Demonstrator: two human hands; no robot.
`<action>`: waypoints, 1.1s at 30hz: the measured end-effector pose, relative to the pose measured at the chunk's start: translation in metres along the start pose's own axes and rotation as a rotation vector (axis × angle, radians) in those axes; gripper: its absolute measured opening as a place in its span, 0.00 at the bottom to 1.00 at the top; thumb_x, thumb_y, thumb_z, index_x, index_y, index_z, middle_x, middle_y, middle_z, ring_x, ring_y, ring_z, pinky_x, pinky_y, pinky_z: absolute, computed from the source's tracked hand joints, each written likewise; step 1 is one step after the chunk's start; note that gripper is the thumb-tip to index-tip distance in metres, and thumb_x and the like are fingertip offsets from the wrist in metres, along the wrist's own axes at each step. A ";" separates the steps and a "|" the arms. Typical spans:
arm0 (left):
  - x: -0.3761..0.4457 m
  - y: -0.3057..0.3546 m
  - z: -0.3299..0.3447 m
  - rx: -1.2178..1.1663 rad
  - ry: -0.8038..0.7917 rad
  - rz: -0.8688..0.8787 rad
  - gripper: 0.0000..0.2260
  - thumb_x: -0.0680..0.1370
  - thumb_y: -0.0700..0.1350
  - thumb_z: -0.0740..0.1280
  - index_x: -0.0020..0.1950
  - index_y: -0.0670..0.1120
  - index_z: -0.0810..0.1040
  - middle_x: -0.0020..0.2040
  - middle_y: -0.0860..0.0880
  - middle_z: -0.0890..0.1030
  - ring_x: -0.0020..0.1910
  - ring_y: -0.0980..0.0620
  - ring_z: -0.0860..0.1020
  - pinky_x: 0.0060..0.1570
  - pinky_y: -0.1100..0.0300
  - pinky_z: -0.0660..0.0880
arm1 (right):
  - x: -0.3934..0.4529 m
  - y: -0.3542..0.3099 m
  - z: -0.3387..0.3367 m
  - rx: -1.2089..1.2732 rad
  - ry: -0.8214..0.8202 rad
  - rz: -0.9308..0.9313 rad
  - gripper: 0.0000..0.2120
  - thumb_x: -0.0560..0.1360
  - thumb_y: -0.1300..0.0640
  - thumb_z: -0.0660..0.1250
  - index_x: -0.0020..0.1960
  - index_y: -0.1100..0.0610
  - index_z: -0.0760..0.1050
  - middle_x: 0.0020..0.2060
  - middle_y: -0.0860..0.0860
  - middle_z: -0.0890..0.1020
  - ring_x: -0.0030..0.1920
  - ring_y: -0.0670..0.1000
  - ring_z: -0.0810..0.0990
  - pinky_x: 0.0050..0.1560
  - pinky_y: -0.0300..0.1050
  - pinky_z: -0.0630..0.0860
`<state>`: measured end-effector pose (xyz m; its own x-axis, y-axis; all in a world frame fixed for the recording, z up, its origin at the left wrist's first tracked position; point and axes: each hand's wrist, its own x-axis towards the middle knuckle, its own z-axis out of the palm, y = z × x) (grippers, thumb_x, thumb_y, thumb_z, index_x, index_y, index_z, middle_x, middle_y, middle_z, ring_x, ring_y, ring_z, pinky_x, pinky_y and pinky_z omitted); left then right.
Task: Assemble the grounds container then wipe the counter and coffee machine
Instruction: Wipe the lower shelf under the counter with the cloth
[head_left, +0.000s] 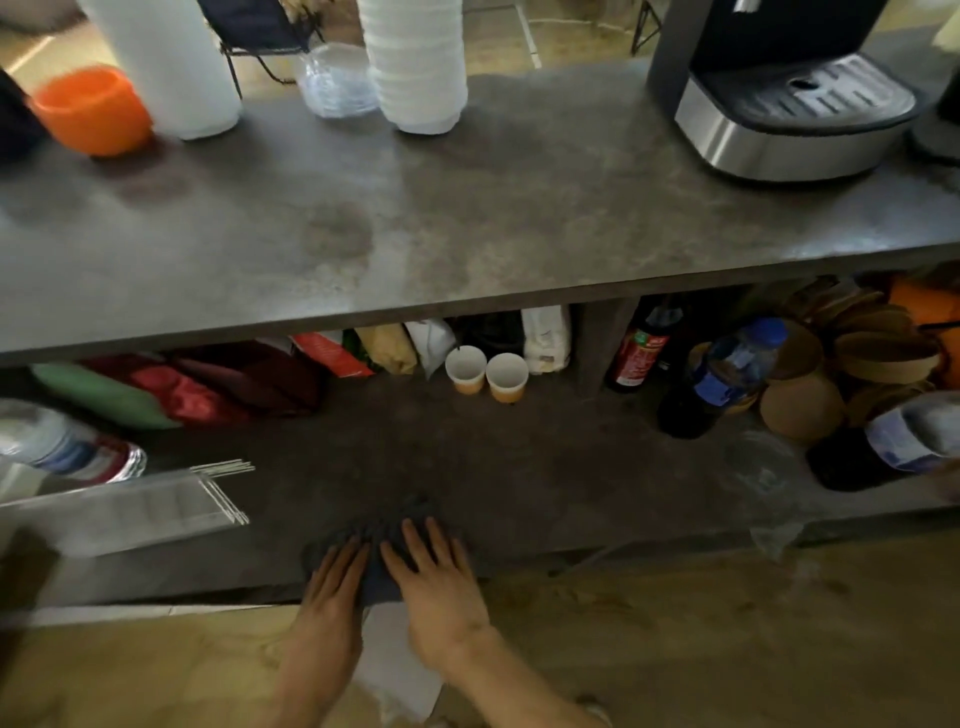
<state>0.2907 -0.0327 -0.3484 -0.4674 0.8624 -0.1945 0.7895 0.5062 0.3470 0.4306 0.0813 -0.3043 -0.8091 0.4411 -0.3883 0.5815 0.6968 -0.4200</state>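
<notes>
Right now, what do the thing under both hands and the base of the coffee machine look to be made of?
The cloth looks like soft dark grey fabric: it bunches and wrinkles under the flat left hand and right hand. The coffee machine base looks like brushed metal, with a bright streaked sheen; possibly metallised plastic.

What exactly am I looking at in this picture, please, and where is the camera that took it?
There is no robot here. The camera sits on a person's head and looks forward and down, so you see their own two bare arms from above.

Both hands lie flat on a dark cloth near the front edge of the lower shelf: the left hand and the right hand, fingers straight, pressing rather than gripping.

Further back on that shelf stand two paper cups, bottles and bags. Above it is the grey counter, with a coffee machine at the right, an orange cup at the left and a stack of white cups.
</notes>
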 end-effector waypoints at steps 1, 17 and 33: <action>0.000 0.006 0.004 -0.009 0.030 -0.012 0.26 0.67 0.33 0.66 0.65 0.36 0.76 0.65 0.37 0.78 0.64 0.32 0.75 0.61 0.41 0.74 | 0.001 0.002 -0.004 -0.016 0.008 -0.008 0.33 0.77 0.62 0.61 0.79 0.51 0.53 0.80 0.54 0.50 0.79 0.61 0.45 0.77 0.60 0.43; -0.005 0.195 -0.012 0.064 -0.334 0.302 0.18 0.77 0.43 0.60 0.67 0.52 0.73 0.64 0.48 0.78 0.63 0.44 0.77 0.59 0.49 0.75 | -0.131 0.107 -0.080 0.096 -0.120 0.324 0.30 0.73 0.61 0.62 0.73 0.45 0.66 0.72 0.48 0.69 0.70 0.53 0.70 0.68 0.49 0.70; 0.028 0.062 -0.169 -0.199 -0.034 0.256 0.15 0.77 0.48 0.66 0.63 0.53 0.74 0.59 0.52 0.77 0.56 0.49 0.78 0.55 0.52 0.76 | -0.062 0.006 -0.159 0.425 0.314 0.105 0.14 0.76 0.53 0.69 0.61 0.44 0.74 0.54 0.40 0.79 0.54 0.37 0.77 0.53 0.33 0.74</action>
<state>0.2595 0.0218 -0.1777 -0.2476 0.9629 -0.1072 0.7849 0.2643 0.5604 0.4709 0.1482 -0.1528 -0.6937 0.6891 -0.2098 0.5912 0.3783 -0.7123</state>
